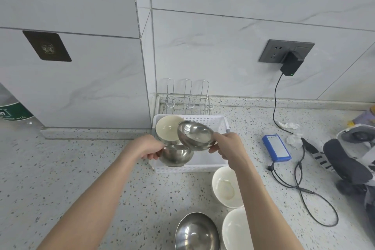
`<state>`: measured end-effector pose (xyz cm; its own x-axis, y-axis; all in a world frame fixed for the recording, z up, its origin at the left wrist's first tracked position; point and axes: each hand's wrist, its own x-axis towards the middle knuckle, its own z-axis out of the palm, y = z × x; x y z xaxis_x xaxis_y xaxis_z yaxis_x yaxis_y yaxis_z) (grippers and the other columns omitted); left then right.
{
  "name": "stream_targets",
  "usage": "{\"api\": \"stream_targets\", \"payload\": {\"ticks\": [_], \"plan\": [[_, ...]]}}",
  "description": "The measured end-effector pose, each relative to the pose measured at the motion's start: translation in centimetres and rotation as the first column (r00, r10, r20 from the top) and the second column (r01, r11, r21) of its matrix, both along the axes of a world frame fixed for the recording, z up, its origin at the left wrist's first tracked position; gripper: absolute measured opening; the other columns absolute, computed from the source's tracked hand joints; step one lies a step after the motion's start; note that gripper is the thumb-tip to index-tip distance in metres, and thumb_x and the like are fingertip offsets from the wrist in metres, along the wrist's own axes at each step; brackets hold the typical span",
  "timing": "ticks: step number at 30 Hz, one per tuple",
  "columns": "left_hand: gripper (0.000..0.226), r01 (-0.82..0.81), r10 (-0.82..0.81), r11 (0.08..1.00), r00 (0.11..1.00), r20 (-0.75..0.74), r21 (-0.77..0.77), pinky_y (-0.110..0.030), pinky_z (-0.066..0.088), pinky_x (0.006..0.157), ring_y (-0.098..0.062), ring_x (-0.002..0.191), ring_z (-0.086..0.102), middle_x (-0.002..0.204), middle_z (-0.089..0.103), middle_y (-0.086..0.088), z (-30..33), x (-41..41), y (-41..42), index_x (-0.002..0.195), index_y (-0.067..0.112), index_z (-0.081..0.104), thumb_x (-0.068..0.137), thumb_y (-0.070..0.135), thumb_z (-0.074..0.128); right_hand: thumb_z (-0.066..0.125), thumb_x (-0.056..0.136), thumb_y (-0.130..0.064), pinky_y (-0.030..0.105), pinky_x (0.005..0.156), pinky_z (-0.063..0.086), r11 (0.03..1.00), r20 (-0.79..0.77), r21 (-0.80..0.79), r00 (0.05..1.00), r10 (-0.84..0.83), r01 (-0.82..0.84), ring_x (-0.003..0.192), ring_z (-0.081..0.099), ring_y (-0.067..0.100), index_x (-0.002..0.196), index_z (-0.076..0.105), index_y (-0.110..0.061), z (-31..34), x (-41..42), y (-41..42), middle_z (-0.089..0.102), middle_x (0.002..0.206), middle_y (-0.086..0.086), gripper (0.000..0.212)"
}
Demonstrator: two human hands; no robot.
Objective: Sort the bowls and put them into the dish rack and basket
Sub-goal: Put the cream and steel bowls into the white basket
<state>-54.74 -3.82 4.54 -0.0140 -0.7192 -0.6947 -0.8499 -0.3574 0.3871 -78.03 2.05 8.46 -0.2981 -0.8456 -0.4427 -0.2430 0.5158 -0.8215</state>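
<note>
Bowls: two steel ones are being held up over the white basket (220,122), one per hand. L hand (147,148) is gripping the lower steel bowl (175,155) at its rim on the 9 o'clock side, fingers curled under, thumb on top; bowl is sitting roughly upright above the basket's near-left corner. R hand (225,145) is pinching the upper steel bowl (194,135) at its 3 o'clock edge, thumb on the rim, fingers curled beneath; this bowl is tilting w/ its opening facing the camera, and its lower edge is overlapping the lower bowl's rim. Can't tell if the two are actually touching.

A cream bowl (167,128) is leaning on its side inside the basket at the far-left corner, partly behind the upper steel bowl. Wire dish rack (187,97) is standing at 12 o'clock from the basket, against the wall.

On the speckled counter (81,168), at 6 o'clock from the basket: a white bowl (224,186) partly under the R forearm, another white bowl (235,229) nearer the camera, and a third steel bowl (196,231) just beside it at 9 o'clock.

At 3 o'clock from the basket, well apart, a blue battery pack (277,148) is lying flat, black cables (304,189) looping nearby. A black adapter (290,65) is plugged into the wall socket (274,50).
</note>
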Motion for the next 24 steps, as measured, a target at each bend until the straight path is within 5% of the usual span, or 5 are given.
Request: {"api": "stream_targets", "payload": {"ticks": [7,24], "plan": [[0.036,-0.030,0.034,0.998,0.996,-0.078,0.051,-0.018,0.018,0.035,-0.009,0.033,0.028,0.043,0.046,0.006,0.7,0.2,-0.4,0.058,0.014,0.055,0.091,0.029,0.050,0.049,0.082,-0.011,0.018,0.034,0.021,0.972,0.008,0.135,0.981,0.195,-0.195,0.036,0.029,0.009,0.077,0.061,-0.001,0.5,0.5,-4.0,0.062,0.049,0.004,0.016],[0.032,0.006,0.004,0.979,0.999,-0.050,0.204,-0.018,0.015,0.033,-0.007,0.032,0.025,0.041,0.040,0.009,1.2,0.0,-1.5,0.065,0.017,0.050,0.095,0.028,0.048,0.044,0.083,-0.007,0.016,0.033,0.019,0.944,0.061,0.214,0.968,0.242,-0.250,0.034,0.027,0.008,0.074,0.060,-0.001,0.3,-0.2,-6.7,0.060,0.051,0.009,0.019]]}}
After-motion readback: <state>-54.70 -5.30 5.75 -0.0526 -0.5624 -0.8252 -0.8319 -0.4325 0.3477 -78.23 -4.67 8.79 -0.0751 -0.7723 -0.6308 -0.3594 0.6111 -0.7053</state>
